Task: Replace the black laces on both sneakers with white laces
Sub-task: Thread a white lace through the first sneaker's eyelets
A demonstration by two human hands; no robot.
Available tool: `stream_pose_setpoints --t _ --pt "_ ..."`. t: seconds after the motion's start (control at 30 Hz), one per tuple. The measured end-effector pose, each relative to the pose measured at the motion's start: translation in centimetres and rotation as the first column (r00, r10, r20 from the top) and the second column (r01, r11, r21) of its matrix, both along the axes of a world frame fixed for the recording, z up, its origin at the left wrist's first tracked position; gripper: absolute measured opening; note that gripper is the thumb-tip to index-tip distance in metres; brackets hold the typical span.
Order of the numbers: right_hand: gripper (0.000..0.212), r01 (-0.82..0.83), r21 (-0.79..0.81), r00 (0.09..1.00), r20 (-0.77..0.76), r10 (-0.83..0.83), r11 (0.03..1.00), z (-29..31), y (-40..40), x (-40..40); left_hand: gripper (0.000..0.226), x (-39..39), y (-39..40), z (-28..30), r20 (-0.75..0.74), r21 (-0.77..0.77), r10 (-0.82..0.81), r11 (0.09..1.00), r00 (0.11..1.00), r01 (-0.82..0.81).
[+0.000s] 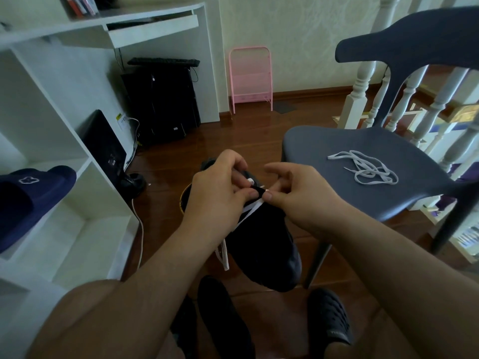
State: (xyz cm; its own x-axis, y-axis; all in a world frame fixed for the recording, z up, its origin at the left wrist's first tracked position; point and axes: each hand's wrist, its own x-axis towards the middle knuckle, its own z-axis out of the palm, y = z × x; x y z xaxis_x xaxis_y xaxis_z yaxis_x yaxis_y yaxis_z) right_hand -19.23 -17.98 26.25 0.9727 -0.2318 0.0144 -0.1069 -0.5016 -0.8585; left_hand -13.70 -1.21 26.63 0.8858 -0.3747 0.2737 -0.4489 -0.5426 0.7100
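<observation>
A dark sneaker (267, 244) hangs in the air between my knees, heel toward me. My left hand (217, 198) pinches the tip of a white lace (252, 209) at the shoe's eyelets. My right hand (293, 193) grips the sneaker's upper at the same spot, thumb on the lace. Part of that lace dangles below my left wrist. A second white lace (368, 169) lies in a loose tangle on the grey chair seat (324, 149). Another dark shoe (223, 317) lies on the floor by my feet.
White shelving (64, 161) stands at the left with a blue slipper (31, 195) on one shelf. A black computer tower (160, 104) and a pink rack (250, 79) stand at the back wall. White banisters (363, 89) rise behind the chair.
</observation>
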Motion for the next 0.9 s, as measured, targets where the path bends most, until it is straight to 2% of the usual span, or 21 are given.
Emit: stream_pose_setpoints --t 0.1,0.27,0.37,0.47,0.53,0.6,0.67,0.73,0.8,0.9 --pt "0.043 -0.024 -0.105 1.000 0.003 0.025 0.994 0.1 0.2 -0.1 0.043 0.0 -0.2 0.2 0.041 0.023 0.006 1.000 0.999 -0.007" --pt "0.030 -0.038 -0.115 0.999 -0.024 0.036 0.993 0.0 0.4 -0.1 0.042 0.1 0.0 0.1 0.100 0.077 -0.019 0.997 0.995 0.011" --pt "0.030 -0.008 -0.126 1.000 -0.019 0.006 0.992 -0.3 0.4 0.1 0.042 0.2 0.0 -0.2 0.094 0.098 -0.054 0.994 0.994 0.045" --pt "0.029 0.047 -0.118 0.999 -0.015 -0.049 0.992 -0.3 -0.2 0.4 0.030 0.4 0.3 -0.6 0.033 0.054 -0.084 0.995 0.996 0.082" --pt "0.029 0.105 -0.077 0.994 -0.001 -0.105 0.992 -0.1 -0.9 0.6 0.020 0.5 0.5 -0.7 0.030 0.026 -0.086 0.996 0.996 0.085" --pt "0.030 0.163 -0.013 0.986 0.029 -0.163 0.987 0.0 -1.6 0.8 0.022 0.6 0.8 -1.1 0.082 0.020 -0.074 0.997 0.994 0.073" --pt "0.031 0.206 0.099 0.976 0.046 -0.212 0.973 0.2 -2.2 0.8 0.020 0.5 0.9 -1.3 0.117 0.002 -0.040 0.999 0.992 0.040" --pt "0.032 0.236 0.222 0.965 0.062 -0.255 0.946 0.3 -2.6 0.7 0.007 0.3 1.1 -1.4 0.119 -0.018 -0.001 1.000 0.993 0.004" --pt "0.031 0.274 0.299 0.948 0.074 -0.309 0.914 0.0 -2.9 0.9 0.027 0.0 1.2 -1.5 0.046 -0.007 -0.002 1.000 0.999 0.002" --pt "0.030 0.304 0.368 0.933 0.073 -0.353 0.879 -0.7 -2.4 1.4 0.041 -0.3 1.1 -1.5 -0.084 0.200 0.025 0.980 0.996 -0.008"
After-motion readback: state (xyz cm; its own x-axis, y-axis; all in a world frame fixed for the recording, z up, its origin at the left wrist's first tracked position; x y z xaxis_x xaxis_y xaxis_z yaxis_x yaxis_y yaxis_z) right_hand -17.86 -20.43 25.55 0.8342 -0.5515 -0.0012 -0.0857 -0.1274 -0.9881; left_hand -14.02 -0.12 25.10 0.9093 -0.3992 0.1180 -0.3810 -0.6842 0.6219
